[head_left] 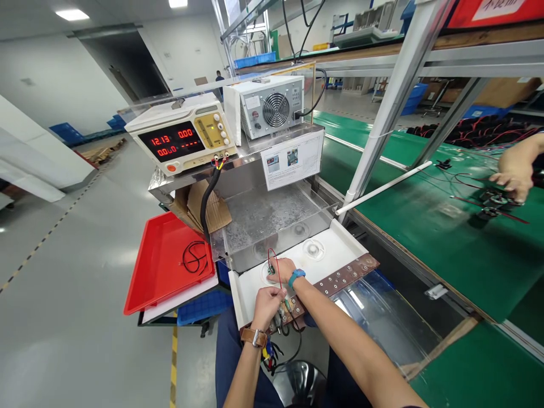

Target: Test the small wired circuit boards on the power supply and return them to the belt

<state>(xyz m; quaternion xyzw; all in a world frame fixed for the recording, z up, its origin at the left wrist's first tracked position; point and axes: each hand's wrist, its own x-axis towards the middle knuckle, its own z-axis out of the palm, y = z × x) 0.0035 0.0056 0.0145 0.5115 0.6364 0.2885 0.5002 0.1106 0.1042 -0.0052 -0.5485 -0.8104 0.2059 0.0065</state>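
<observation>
My left hand (268, 305), with a brown watch strap at its wrist, pinches the lower end of a thin red wire (279, 268) at the front edge of the white tray (340, 242). Just ahead, my right hand (284, 271), wearing a blue wristband, has its fingers closed around a small dark electronic part (271, 270); its exact kind is too small to tell. From this part the red wire loops up and back down to my left hand. Below the hands, a brown strip with metal studs (335, 281) carries clips and cables, partly hidden.
A power supply with red digits (172, 141) and a fan-cooled unit (274, 107) stand on a metal shelf. At left lies a red tray (164, 255) holding a black cable (195, 258). Another person's hand (514, 173) touches parts on the green conveyor (442, 238).
</observation>
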